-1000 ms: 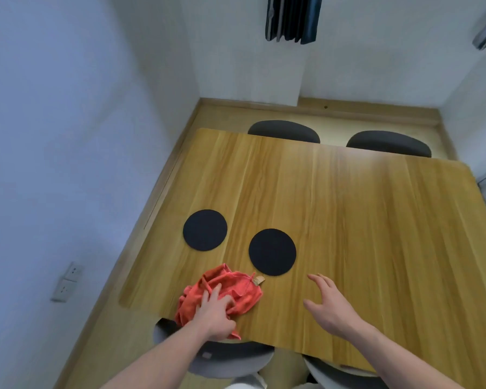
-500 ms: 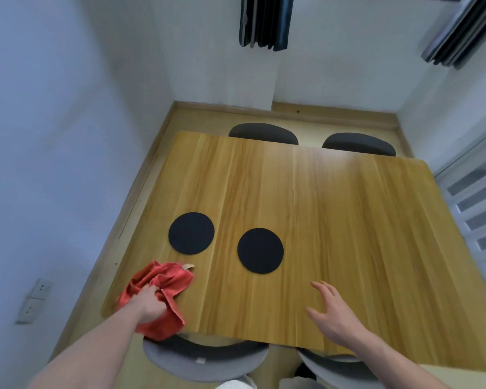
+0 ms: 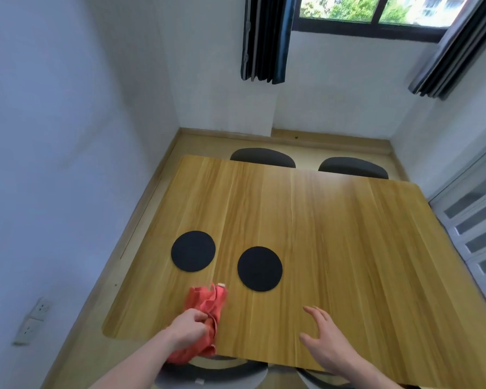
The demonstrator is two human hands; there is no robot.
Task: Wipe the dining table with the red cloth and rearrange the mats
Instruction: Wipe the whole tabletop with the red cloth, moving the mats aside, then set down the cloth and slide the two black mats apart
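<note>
My left hand (image 3: 188,328) grips the crumpled red cloth (image 3: 208,303) on the near edge of the wooden dining table (image 3: 334,234); part of the cloth hangs over the edge. Two round black mats lie just beyond it: one mat (image 3: 193,251) to the left and a second mat (image 3: 259,268) to its right. My right hand (image 3: 324,343) rests flat near the front edge, fingers spread, holding nothing.
Two dark chairs (image 3: 263,157) (image 3: 352,167) stand at the table's far side, and grey chair seats (image 3: 208,373) sit under the near edge. A white wall runs close on the left, with sockets (image 3: 35,318). Curtains (image 3: 264,37) flank the window behind.
The left hand carried the cloth left to the table's near-left corner, then back right toward the mats. The right hand stayed near the front edge. The view tilted up to show the window.
</note>
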